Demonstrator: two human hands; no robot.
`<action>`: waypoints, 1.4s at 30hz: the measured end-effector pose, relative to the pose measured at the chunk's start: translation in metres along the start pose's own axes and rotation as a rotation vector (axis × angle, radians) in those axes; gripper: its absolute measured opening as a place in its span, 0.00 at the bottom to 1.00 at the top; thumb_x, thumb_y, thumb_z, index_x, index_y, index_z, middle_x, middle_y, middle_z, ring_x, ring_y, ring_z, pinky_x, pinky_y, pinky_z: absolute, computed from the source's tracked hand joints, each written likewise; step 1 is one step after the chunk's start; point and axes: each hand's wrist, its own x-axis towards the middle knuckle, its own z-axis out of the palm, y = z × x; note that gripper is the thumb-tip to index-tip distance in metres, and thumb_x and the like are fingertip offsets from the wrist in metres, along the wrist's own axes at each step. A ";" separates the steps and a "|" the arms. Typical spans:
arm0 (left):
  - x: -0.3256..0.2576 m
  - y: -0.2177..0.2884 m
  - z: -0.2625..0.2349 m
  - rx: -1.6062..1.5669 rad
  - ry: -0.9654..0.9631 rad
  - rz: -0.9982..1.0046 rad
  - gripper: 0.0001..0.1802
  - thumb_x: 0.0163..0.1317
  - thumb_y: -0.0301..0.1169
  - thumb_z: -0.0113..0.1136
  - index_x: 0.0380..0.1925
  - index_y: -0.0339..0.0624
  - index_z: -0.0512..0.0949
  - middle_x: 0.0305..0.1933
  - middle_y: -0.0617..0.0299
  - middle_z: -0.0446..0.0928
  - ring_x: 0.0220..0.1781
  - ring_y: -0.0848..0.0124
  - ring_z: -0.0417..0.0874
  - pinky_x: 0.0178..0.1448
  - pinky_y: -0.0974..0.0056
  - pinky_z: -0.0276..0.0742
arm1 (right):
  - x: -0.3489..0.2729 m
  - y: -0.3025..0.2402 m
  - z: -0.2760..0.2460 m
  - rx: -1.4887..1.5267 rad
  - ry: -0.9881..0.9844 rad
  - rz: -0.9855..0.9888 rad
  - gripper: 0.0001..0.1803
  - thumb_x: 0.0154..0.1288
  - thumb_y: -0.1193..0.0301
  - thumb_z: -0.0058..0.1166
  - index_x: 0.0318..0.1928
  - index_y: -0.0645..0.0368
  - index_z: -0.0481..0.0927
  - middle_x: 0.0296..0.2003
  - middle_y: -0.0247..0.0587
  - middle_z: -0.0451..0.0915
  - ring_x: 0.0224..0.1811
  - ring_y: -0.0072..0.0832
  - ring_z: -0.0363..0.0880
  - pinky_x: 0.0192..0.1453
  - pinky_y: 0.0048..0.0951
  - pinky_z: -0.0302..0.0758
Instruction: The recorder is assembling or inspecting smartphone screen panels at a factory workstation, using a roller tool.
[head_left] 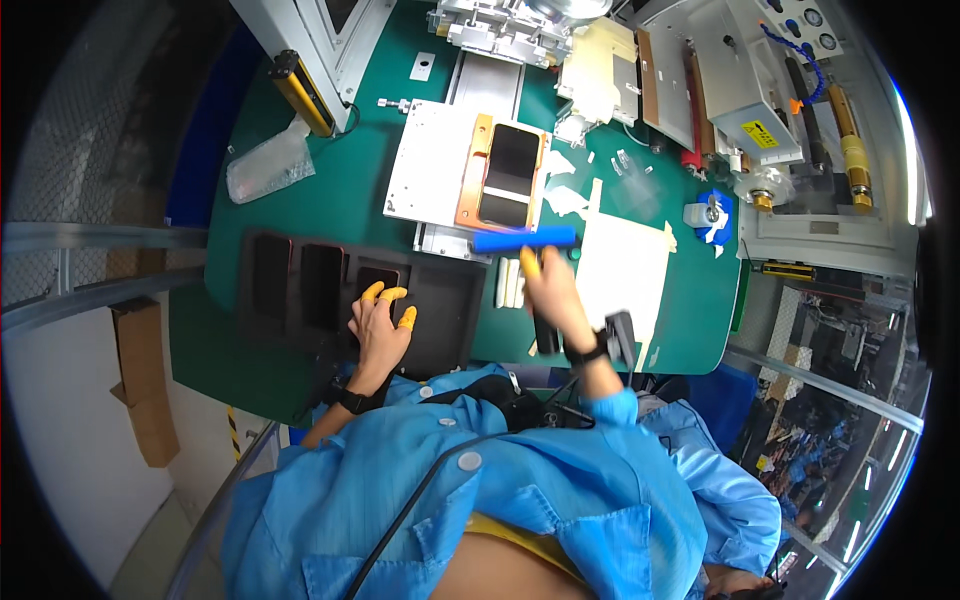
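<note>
My left hand [381, 332], with yellow finger cots on several fingers, is over a dark phone-sized panel [380, 275] in a black tray [452, 310]. Its fingers are spread, and whether they lift the panel does not show. Two more dark panels, one left [272, 278] and one nearer [322, 285], lie in the same tray. My right hand [553, 290] is closed round the black handle of a roller with a blue head [525, 240]. That blue head is just off the near edge of an orange fixture [470, 185] holding a dark phone-shaped panel [511, 160].
Under the fixture is a white plate [420, 165] on a metal rail [487, 85]. White sheets [625, 265] are taped to the green mat at right, beside a blue tape dispenser [710, 217]. A clear plastic bag [270, 165] lies at left. Another person in blue [725, 490] is at lower right.
</note>
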 end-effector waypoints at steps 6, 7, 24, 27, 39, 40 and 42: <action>0.008 0.011 -0.003 -0.001 0.008 0.083 0.18 0.47 0.33 0.58 0.41 0.48 0.72 0.52 0.55 0.64 0.54 0.57 0.60 0.54 0.52 0.53 | -0.007 0.096 -0.046 0.408 0.353 0.391 0.11 0.62 0.67 0.40 0.30 0.64 0.65 0.12 0.37 0.68 0.09 0.25 0.67 0.12 0.25 0.65; 0.012 0.013 -0.002 -0.003 0.023 0.102 0.18 0.47 0.33 0.58 0.41 0.48 0.72 0.51 0.55 0.64 0.54 0.57 0.60 0.54 0.51 0.54 | 0.005 0.122 -0.044 0.432 0.423 0.417 0.12 0.60 0.68 0.41 0.30 0.67 0.65 0.12 0.40 0.70 0.10 0.27 0.70 0.13 0.27 0.68; 0.001 0.026 0.004 0.010 -0.069 0.035 0.18 0.49 0.35 0.59 0.42 0.50 0.72 0.53 0.54 0.63 0.57 0.57 0.59 0.56 0.51 0.54 | 0.004 0.245 0.029 0.387 0.930 0.629 0.20 0.60 0.60 0.42 0.33 0.70 0.64 0.22 0.61 0.74 0.15 0.44 0.75 0.22 0.38 0.73; 0.008 0.021 0.004 -0.010 -0.078 -0.008 0.17 0.49 0.35 0.59 0.41 0.50 0.73 0.54 0.56 0.63 0.58 0.58 0.58 0.57 0.51 0.54 | -0.025 0.186 0.025 0.641 0.704 0.722 0.24 0.61 0.58 0.40 0.37 0.75 0.64 0.26 0.63 0.74 0.27 0.48 0.77 0.31 0.42 0.73; 0.038 -0.021 -0.038 -0.342 0.188 -0.117 0.13 0.48 0.30 0.60 0.36 0.45 0.76 0.44 0.56 0.72 0.49 0.60 0.68 0.53 0.61 0.63 | -0.021 0.037 0.057 0.287 -0.265 -0.276 0.09 0.53 0.71 0.52 0.34 0.62 0.77 0.27 0.50 0.77 0.28 0.37 0.78 0.31 0.28 0.72; 0.033 -0.019 -0.044 -0.308 0.182 -0.156 0.13 0.47 0.30 0.60 0.36 0.47 0.77 0.45 0.57 0.71 0.50 0.61 0.67 0.53 0.60 0.63 | -0.017 0.026 0.087 0.377 -0.369 -0.312 0.10 0.53 0.71 0.52 0.35 0.62 0.78 0.26 0.49 0.77 0.28 0.35 0.78 0.32 0.28 0.73; 0.025 -0.024 -0.053 -0.326 0.195 -0.196 0.13 0.47 0.29 0.59 0.37 0.47 0.76 0.45 0.57 0.71 0.51 0.61 0.67 0.54 0.60 0.62 | -0.020 0.015 0.128 0.067 -0.363 -0.365 0.10 0.52 0.75 0.49 0.35 0.63 0.77 0.29 0.49 0.78 0.31 0.36 0.79 0.35 0.28 0.73</action>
